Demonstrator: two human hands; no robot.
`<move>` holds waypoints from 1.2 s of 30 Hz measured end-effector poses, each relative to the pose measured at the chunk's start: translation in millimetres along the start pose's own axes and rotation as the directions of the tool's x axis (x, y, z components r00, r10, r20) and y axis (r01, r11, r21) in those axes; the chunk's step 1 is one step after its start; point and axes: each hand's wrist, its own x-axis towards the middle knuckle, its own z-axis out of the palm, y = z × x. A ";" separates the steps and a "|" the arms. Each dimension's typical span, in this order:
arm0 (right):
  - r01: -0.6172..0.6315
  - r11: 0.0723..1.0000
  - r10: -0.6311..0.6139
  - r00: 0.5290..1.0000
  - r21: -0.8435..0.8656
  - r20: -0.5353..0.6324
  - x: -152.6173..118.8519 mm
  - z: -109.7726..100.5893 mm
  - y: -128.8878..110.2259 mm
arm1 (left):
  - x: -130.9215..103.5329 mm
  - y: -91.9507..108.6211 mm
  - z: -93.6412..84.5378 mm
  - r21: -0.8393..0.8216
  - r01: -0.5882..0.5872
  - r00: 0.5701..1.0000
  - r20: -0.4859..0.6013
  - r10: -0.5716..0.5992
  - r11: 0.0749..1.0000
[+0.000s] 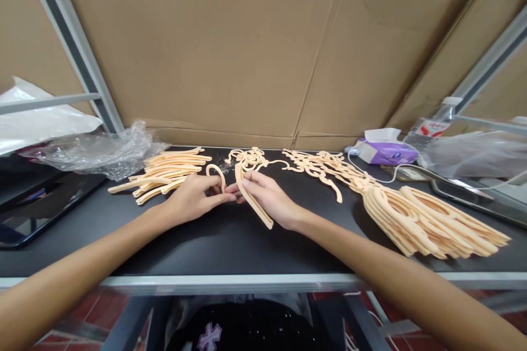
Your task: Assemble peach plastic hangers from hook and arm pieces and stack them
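Over the middle of the black tabletop, my left hand (191, 197) pinches a curved beige plastic hook (219, 170). My right hand (274, 197) holds a long, slightly bowed beige hanger arm (258, 210), tilted with its lower end toward me. The fingertips of both hands meet between the two pieces, and the exact contact there is hidden. Left of my left hand lies a pile of similar beige hanger arms (177, 169). Just beyond my right hand is a small tangle of beige hooks (252, 158).
More hooks (317, 165) spread to the right, beside a stack of beige hangers (411, 219). A purple tissue pack (389, 151), a white cable (382, 180) and a plastic bottle (436, 123) are at the back right. Crumpled clear plastic (111, 148) lies left; cardboard (226, 49) stands behind.
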 end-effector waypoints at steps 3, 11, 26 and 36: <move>0.035 0.998 -0.035 0.999 -0.060 -0.010 -0.6 1.4 -1.3 | 0.2 1.4 0.1 -0.033 -0.004 1.000 -0.006 0.004 0.999; 0.010 0.931 -0.048 0.994 -0.365 -0.095 4.8 -17.8 1.5 | 3.7 3.3 -2.4 -0.211 0.082 0.991 -0.087 -0.102 0.974; 0.070 0.570 -0.013 0.997 -0.819 0.076 -6.6 -14.4 -5.2 | 6.2 5.7 -1.3 -0.275 0.182 0.980 -0.026 -0.196 0.944; 0.181 0.744 -0.202 0.978 -0.643 0.042 -5.4 -0.3 10.0 | 3.3 19.9 5.4 -0.206 0.153 0.987 -0.026 -0.161 0.967</move>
